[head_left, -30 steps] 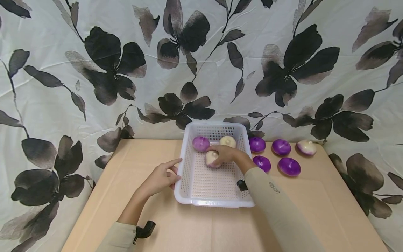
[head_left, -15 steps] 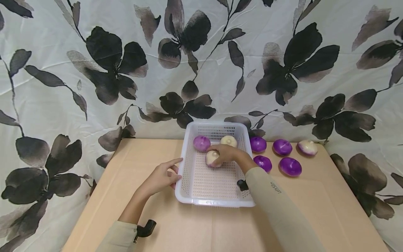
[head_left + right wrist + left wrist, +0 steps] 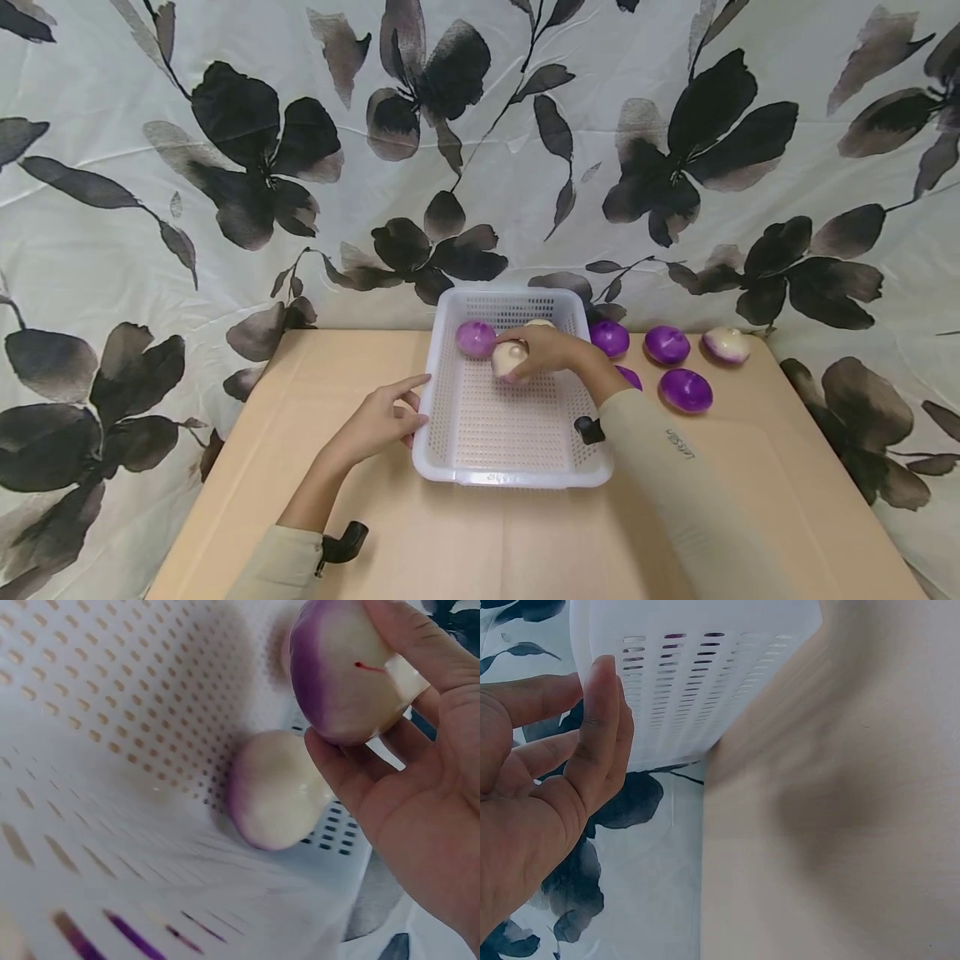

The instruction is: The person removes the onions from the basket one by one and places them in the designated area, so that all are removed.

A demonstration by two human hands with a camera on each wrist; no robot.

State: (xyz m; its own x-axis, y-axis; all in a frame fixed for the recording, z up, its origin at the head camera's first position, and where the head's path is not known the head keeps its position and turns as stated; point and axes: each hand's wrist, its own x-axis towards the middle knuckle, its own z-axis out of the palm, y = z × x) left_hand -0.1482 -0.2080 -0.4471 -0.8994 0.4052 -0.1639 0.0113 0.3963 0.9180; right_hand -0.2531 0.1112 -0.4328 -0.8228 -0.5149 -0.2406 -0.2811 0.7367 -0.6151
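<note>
My right hand grips a cream and purple onion-shaped piece inside the white perforated basket. In the right wrist view the fingers and thumb curl round that piece, above a second cream and purple one in the basket. A purple piece lies at the basket's back left, and the second cream one is mostly hidden behind my right hand. My left hand touches the basket's left rim with thumb and fingertips; in the left wrist view its fingers rest against the basket's edge.
Right of the basket on the wooden table lie several purple pieces, among them one at the front and one behind it. A cream and purple one is farthest right. A floral cloth hangs behind the table.
My right hand has moved slightly back and to the right with the gripped piece, now covering more of the cream one behind. My left hand stays at the rim.
</note>
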